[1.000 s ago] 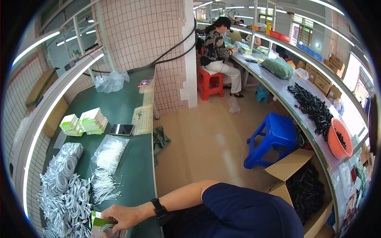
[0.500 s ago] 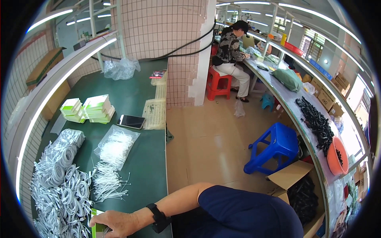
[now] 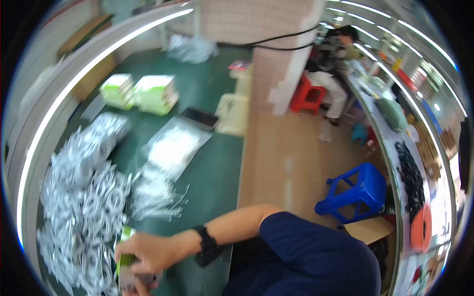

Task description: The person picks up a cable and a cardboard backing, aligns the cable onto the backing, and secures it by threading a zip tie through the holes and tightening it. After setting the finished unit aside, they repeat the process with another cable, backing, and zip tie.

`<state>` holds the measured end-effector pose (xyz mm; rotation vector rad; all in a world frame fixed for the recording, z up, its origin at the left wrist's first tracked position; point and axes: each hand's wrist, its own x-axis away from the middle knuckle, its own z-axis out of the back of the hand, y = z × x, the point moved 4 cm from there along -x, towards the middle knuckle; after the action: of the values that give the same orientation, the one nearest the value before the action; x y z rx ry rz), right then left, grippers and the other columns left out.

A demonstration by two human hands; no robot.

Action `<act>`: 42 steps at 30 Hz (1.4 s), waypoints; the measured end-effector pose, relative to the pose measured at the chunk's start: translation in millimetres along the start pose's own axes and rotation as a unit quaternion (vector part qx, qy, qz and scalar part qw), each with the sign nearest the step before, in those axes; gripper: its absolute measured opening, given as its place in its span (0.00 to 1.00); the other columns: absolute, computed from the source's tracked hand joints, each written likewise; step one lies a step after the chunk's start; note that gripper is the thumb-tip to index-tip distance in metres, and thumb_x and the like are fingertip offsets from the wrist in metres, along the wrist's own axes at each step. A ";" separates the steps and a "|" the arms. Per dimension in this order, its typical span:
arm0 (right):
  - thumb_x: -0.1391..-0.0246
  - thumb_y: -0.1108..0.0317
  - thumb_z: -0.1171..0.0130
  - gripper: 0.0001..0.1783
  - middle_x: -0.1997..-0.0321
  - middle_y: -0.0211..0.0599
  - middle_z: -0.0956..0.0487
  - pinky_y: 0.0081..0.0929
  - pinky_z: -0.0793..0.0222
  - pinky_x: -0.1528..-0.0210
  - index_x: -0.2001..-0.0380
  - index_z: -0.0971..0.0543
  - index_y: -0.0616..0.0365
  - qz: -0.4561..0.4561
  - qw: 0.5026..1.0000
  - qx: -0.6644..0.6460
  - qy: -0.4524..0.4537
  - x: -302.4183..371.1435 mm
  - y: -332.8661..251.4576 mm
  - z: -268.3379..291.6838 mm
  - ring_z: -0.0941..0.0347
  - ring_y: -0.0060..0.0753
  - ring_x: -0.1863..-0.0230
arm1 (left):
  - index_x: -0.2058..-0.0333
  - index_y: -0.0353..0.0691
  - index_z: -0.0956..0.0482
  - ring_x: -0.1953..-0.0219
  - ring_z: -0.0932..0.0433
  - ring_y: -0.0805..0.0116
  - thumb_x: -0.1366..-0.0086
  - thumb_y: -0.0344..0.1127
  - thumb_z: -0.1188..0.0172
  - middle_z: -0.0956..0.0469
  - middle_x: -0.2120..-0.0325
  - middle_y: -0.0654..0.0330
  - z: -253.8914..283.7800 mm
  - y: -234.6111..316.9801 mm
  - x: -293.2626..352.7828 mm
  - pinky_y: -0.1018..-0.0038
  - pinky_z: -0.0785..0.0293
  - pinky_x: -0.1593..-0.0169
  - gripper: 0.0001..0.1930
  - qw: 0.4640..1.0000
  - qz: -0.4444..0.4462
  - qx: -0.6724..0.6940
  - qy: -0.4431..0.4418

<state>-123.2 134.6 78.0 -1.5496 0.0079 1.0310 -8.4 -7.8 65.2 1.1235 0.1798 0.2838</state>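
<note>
The green table (image 3: 217,172) is filling most of my left side. A heap of grey cables (image 3: 84,207) is sprawling along it, and a clear bag (image 3: 177,150) is lying alongside, with loose white ties (image 3: 155,197) spreading at its near end. White-and-green boxes (image 3: 155,96) are standing in stacks farther back. My right hand (image 3: 150,252) is clamping fingers and thumb on a small green-and-pale pack (image 3: 127,279), which is sitting just beside the heap at the table's near end. A finger, apparently of my left hand (image 3: 141,287), is showing there too; I cannot tell whether that hand is gripping.

The heap is crowding the pack, so I am judging that a stray cable could catch on it. Squeezing too hard could crease it; a careless sweep of my forearm could scatter the ties.
</note>
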 end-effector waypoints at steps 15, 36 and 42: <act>0.43 0.76 0.37 0.08 0.67 0.31 0.18 0.15 0.27 0.65 0.60 0.20 0.66 -0.147 0.985 -0.053 -0.074 -21.7 -2.4 2.3 0.24 0.14 0.68 | 0.51 0.26 0.24 0.66 0.18 0.69 0.33 0.31 0.38 0.18 0.61 0.52 0.7 11.2 2.5 0.77 0.18 0.71 0.16 0.956 -0.031 0.289 0.046; 0.50 0.69 0.32 0.10 0.72 0.37 0.17 0.27 0.27 0.67 0.66 0.19 0.62 -0.141 0.883 0.433 -0.113 -25.7 52.0 103.0 0.22 0.29 0.72 | 0.51 0.26 0.24 0.68 0.17 0.66 0.32 0.30 0.40 0.19 0.59 0.52 47.0 6.2 -10.9 0.77 0.18 0.71 0.15 0.927 -0.091 0.318 0.177; 0.56 0.70 0.32 0.10 0.72 0.43 0.18 0.36 0.26 0.63 0.67 0.18 0.61 -0.212 0.831 0.486 -0.167 -8.8 73.9 98.2 0.21 0.45 0.67 | 0.51 0.25 0.23 0.64 0.17 0.64 0.32 0.32 0.39 0.19 0.57 0.50 36.5 -1.2 -13.0 0.74 0.16 0.67 0.16 0.943 -0.110 0.258 0.182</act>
<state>-226.0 187.4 35.1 -0.3941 -0.0456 0.7255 -10.3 -43.7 79.5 1.5478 0.7369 0.2477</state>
